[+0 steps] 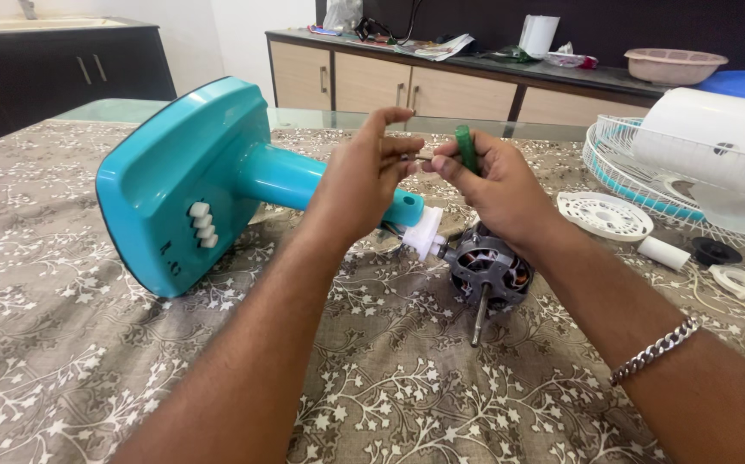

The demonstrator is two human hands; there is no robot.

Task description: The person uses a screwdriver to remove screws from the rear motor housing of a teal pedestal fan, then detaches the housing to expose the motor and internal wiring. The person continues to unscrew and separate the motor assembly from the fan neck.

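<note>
Green-handled screwdriver (466, 146), thin metal shaft, between both hands.

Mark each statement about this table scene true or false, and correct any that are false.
1. The right hand grips a green-handled screwdriver. True.
2. The teal fan base stands upright on the table. False: it lies on its side on the patterned tablecloth.
3. The bare motor sits on the cloth with its shaft pointing toward the camera. True.
4. The left hand rests flat on the fan base. False: it is raised, fingertips meeting the screwdriver's tip.
5. A metal chain bracelet is on the left wrist. False: it is on the right wrist.
</note>
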